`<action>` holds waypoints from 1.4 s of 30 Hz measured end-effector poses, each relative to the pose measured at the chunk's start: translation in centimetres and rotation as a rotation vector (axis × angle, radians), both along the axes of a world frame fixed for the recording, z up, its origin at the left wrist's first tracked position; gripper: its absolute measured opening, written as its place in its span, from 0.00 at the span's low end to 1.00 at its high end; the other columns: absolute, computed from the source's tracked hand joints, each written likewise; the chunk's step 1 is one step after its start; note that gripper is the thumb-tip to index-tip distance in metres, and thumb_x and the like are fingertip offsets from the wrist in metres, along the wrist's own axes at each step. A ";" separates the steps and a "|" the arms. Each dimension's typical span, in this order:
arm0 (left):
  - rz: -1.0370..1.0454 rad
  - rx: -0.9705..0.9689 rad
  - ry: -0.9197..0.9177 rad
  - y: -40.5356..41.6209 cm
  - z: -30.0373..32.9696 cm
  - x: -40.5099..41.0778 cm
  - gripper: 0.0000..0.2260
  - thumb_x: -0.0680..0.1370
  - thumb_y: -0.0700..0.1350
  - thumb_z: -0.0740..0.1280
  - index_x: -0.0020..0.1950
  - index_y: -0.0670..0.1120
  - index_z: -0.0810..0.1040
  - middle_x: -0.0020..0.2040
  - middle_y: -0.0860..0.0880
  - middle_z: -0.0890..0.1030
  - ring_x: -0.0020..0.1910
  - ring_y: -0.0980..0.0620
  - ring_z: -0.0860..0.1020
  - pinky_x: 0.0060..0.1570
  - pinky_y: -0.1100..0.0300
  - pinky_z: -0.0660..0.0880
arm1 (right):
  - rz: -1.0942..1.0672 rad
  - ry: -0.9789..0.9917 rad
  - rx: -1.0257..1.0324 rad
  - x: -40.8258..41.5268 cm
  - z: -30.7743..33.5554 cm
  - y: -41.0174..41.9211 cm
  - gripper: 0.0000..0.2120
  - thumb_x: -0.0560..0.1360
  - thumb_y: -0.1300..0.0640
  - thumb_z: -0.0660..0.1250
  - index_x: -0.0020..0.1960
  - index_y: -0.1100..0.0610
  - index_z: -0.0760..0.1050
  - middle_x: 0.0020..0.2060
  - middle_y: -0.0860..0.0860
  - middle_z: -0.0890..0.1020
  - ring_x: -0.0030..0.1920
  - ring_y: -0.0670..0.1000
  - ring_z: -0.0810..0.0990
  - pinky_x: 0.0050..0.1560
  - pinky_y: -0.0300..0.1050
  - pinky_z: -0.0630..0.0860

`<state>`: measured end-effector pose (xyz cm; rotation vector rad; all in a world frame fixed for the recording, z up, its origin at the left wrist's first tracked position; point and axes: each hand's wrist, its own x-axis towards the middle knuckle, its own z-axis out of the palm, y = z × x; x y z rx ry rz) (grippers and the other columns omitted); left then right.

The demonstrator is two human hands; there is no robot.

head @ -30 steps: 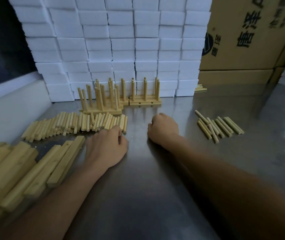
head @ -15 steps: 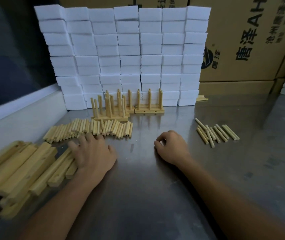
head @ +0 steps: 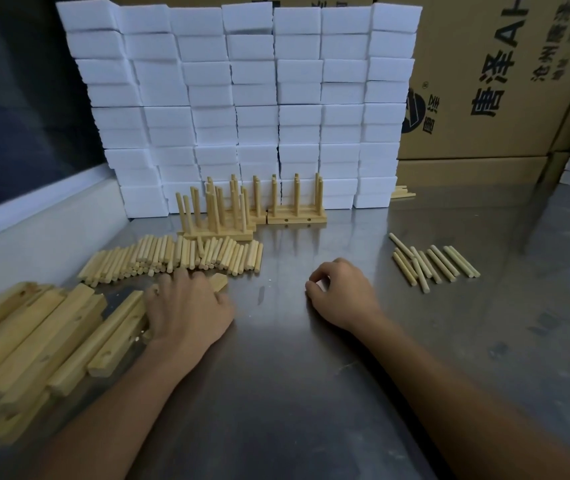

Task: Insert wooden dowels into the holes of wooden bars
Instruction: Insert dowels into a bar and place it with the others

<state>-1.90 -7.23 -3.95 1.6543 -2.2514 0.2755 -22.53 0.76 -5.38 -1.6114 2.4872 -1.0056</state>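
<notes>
Since half a second ago the left hand [head: 186, 306] has slid leftward off the bare tabletop [head: 294, 393] and settled on the near end of a wooden bar [head: 219, 282]; the right hand [head: 342, 296] has barely shifted.

Left-hand fingers [head: 167, 284] are curled down over that bar, which pokes out past the fingertips toward the loose dowels [head: 179, 256]. Whether they actually grip it or merely press on it I cannot tell, since the palm hides the contact. The bar's long axis runs diagonally, from the near left up toward the far right, like the rest of the bar pile [head: 34, 341] beside the left forearm. That pile lies directly under and left of the left hand, so this hand is plainly the nearer one for fetching a bar.

Right-hand fingers are loosely curled with nothing visible in them, knuckles resting on the tabletop. A small group of dowels [head: 432, 266] lies just to its right and slightly farther off, their long axes slanting from far left to near right. That hand is the nearer one for picking a dowel.

Both forearms lie low and stretched forward. Finished bars with upright dowels [head: 259, 209] stand against the stacked white blocks [head: 242, 98].

The likely next step is drawing the bar to the middle.
</notes>
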 end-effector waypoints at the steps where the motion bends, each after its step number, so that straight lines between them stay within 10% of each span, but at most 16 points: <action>1: -0.012 0.001 0.004 0.0 0.0 0.1 0.10 0.77 0.50 0.60 0.47 0.45 0.74 0.54 0.44 0.77 0.55 0.42 0.74 0.51 0.48 0.70 | 0.002 0.003 0.001 0.1 0.1 0.1 0.08 0.78 0.50 0.65 0.52 0.52 0.80 0.49 0.48 0.74 0.48 0.49 0.74 0.45 0.42 0.68; 10: -0.359 -0.185 0.479 0.0 -0.3 -0.6 0.17 0.84 0.47 0.56 0.69 0.42 0.72 0.54 0.45 0.77 0.41 0.45 0.75 0.39 0.54 0.67 | 0.177 0.416 -0.089 3.4 1.1 0.0 0.16 0.80 0.48 0.60 0.65 0.53 0.73 0.60 0.50 0.75 0.59 0.53 0.72 0.61 0.49 0.71; 17: -0.399 -0.013 1.022 -1.2 -0.5 -0.7 0.07 0.77 0.41 0.67 0.41 0.51 0.73 0.33 0.52 0.73 0.29 0.59 0.71 0.28 0.66 0.67 | 0.276 0.378 -0.068 4.3 0.9 -0.2 0.15 0.80 0.49 0.61 0.64 0.53 0.74 0.59 0.50 0.75 0.51 0.53 0.78 0.46 0.43 0.70; 19: -0.401 0.057 1.101 -1.5 -0.6 -0.6 0.08 0.79 0.44 0.66 0.40 0.47 0.74 0.31 0.44 0.72 0.28 0.52 0.71 0.28 0.55 0.71 | 0.286 0.331 -0.034 4.2 0.6 -0.2 0.15 0.80 0.49 0.61 0.64 0.53 0.74 0.57 0.50 0.76 0.51 0.52 0.78 0.45 0.44 0.72; 22: -0.410 0.093 1.139 -1.7 -0.7 -0.4 0.10 0.81 0.49 0.64 0.42 0.46 0.76 0.34 0.38 0.75 0.32 0.37 0.74 0.33 0.46 0.75 | 0.250 0.273 -0.030 3.9 0.5 -0.3 0.14 0.79 0.50 0.62 0.63 0.53 0.76 0.53 0.49 0.79 0.51 0.52 0.78 0.48 0.47 0.76; 27: -0.393 0.117 1.089 -2.1 -1.1 -0.8 0.09 0.83 0.53 0.59 0.51 0.49 0.73 0.35 0.53 0.73 0.32 0.54 0.71 0.33 0.57 0.65 | 0.176 0.258 -0.050 3.9 0.4 -0.5 0.14 0.79 0.49 0.61 0.62 0.51 0.75 0.50 0.46 0.81 0.50 0.51 0.79 0.46 0.45 0.76; 38: -0.459 0.200 1.105 -2.1 -1.1 -0.9 0.13 0.83 0.54 0.58 0.45 0.50 0.77 0.34 0.46 0.76 0.30 0.52 0.72 0.33 0.52 0.70 | 0.032 0.218 0.072 3.5 -0.1 -5.2 0.21 0.77 0.40 0.61 0.66 0.49 0.70 0.52 0.51 0.81 0.50 0.55 0.80 0.48 0.49 0.77; 42: -0.458 0.271 1.105 -2.5 -1.4 -1.0 0.18 0.82 0.55 0.59 0.71 0.52 0.70 0.59 0.38 0.80 0.55 0.36 0.79 0.51 0.42 0.76 | 0.077 0.266 0.158 3.3 0.0 -6.8 0.28 0.76 0.37 0.57 0.73 0.44 0.59 0.65 0.54 0.73 0.57 0.60 0.78 0.50 0.53 0.74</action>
